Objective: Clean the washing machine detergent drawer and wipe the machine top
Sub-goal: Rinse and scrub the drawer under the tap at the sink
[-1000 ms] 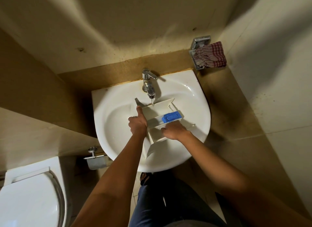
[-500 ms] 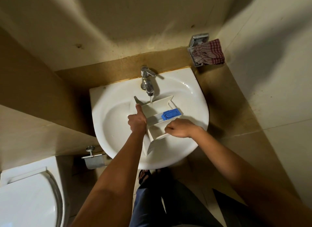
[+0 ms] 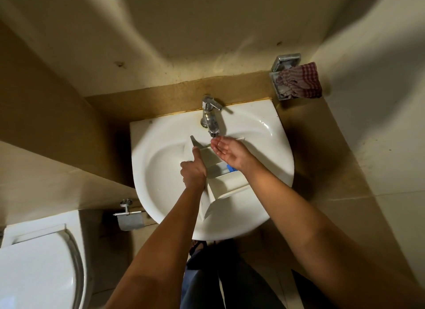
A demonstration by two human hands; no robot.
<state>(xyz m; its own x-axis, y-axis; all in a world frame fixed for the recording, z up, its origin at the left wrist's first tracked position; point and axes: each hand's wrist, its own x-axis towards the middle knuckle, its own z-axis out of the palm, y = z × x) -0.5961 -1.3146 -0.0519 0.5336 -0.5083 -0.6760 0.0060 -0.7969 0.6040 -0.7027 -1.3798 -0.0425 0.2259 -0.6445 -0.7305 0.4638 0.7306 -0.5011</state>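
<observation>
1. Head view: the detergent drawer [image 3: 231, 185] lies in the sink [image 3: 161, 168], below the tap [image 3: 210, 119];
2. The left hand [image 3: 193, 172] grips its nine-o'clock wall, fingers curled, thumb pointing to twelve;
3. The right hand [image 3: 227, 150] lies palm-up under the spout, fingers together, slightly cupped, holding nothing.

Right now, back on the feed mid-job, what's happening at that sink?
A person stands at the white ceramic basin. Their left hand grips the left wall of the white plastic detergent drawer lying in the bowl, thumb along its edge. Their right hand is open, palm up and cupped, right under the spout of the chrome tap. The drawer's blue insert peeks out beside that wrist. A red checked cloth sits in a metal wall holder.
</observation>
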